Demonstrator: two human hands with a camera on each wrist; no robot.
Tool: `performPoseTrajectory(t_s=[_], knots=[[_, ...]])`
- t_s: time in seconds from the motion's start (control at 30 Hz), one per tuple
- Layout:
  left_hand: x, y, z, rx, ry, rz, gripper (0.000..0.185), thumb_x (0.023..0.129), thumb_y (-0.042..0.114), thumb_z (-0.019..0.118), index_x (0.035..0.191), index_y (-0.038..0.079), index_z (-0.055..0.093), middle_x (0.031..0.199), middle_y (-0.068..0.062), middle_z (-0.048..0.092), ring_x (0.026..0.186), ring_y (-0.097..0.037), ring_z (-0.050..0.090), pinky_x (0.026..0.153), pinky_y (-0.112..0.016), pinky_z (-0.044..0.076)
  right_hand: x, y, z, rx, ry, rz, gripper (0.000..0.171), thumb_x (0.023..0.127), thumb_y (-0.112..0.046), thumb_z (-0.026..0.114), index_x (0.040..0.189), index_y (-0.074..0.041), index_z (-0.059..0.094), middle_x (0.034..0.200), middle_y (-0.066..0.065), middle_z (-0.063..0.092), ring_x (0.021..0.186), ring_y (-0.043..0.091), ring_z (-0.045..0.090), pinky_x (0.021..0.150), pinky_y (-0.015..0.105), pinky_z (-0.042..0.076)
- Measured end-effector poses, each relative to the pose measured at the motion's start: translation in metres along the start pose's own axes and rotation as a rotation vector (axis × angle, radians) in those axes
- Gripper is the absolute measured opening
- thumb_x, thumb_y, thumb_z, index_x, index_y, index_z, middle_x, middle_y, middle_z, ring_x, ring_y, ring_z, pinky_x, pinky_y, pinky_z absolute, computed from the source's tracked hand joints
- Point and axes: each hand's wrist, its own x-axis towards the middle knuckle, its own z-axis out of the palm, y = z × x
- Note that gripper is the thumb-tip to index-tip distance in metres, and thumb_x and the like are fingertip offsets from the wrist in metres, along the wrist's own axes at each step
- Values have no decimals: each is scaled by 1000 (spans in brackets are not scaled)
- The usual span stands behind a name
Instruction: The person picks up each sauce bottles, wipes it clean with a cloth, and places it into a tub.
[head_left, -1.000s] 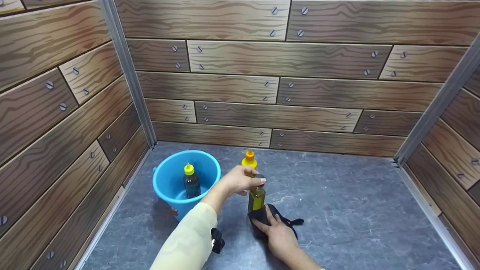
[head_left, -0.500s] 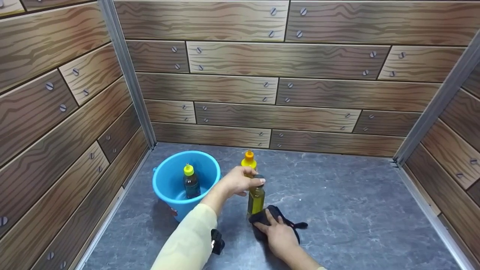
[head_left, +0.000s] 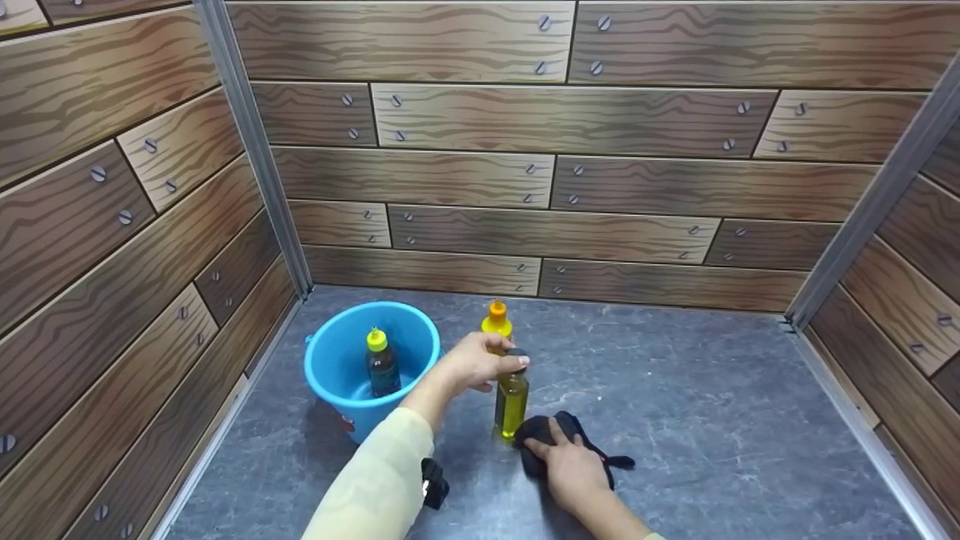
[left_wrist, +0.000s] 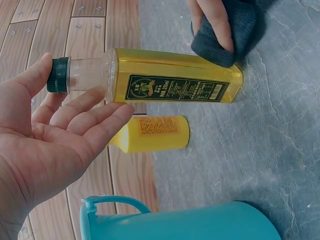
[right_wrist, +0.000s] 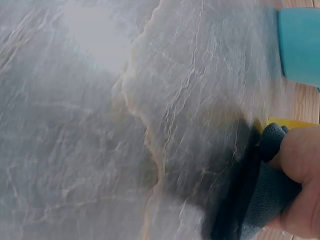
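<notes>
A clear bottle of yellow oil [head_left: 511, 401] with a dark cap stands upright on the grey tabletop. My left hand [head_left: 507, 364] pinches its cap and neck from the left, thumb on the cap [left_wrist: 59, 75]. My right hand [head_left: 571, 466] holds a dark cloth [head_left: 541, 433] down on the table, just right of the bottle's base. In the left wrist view the cloth [left_wrist: 247, 30] touches the bottom of the bottle [left_wrist: 175, 82]. The right wrist view shows my fingers [right_wrist: 300, 165] curled on the cloth [right_wrist: 260, 205].
A blue bucket [head_left: 330, 394] at the left holds a dark bottle with a yellow cap [head_left: 382, 364]. A yellow bottle with an orange cap [head_left: 497, 321] stands behind the oil bottle. Wood-patterned walls close in the left, back and right of the table [head_left: 712, 420].
My right hand has slid the cloth to the right, off the front of the bottle's lower part and onto the table beside its base. The left hand and bottle have stayed put.
</notes>
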Motion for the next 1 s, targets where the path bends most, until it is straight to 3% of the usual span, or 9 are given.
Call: performPoseTrajectory(t_s=[0.23, 0.37, 0.53, 0.73, 1.0], knots=[[0, 0, 0, 6, -5, 6, 40, 98, 36, 80, 129, 11, 72, 129, -9, 67, 111, -27, 69, 92, -53, 60, -5, 13, -3, 53, 99, 43, 70, 87, 9, 65, 144, -31, 68, 160, 24, 46, 127, 61, 56, 77, 66, 58], [0, 0, 0, -5, -5, -7, 39, 97, 35, 81, 127, 12, 72, 130, -10, 66, 112, -28, 69, 93, -53, 59, -10, 17, -5, 97, 187, 28, 72, 88, 11, 63, 147, -32, 66, 164, 22, 42, 132, 59, 54, 65, 56, 59], [0, 1, 0, -11, -8, -14, 38, 97, 35, 81, 127, 12, 72, 129, -11, 66, 112, -28, 69, 94, -53, 59, -15, 19, -6, 155, 313, -36, 69, 92, 8, 66, 147, -34, 65, 165, 18, 42, 130, 57, 56, 49, 42, 52], [0, -1, -1, -6, -6, -13, 39, 98, 37, 80, 126, 12, 71, 130, -11, 66, 111, -27, 69, 95, -53, 59, -19, 17, -9, 183, 483, -157, 74, 87, 10, 70, 146, -34, 65, 163, 20, 44, 129, 55, 58, 56, 49, 57], [0, -1, 0, -12, -9, -2, 36, 98, 37, 80, 123, 12, 72, 127, -10, 67, 110, -29, 70, 96, -55, 58, -19, 4, -18, 198, 515, -244, 71, 91, 8, 72, 147, -34, 64, 164, 18, 43, 131, 52, 58, 72, 53, 62]])
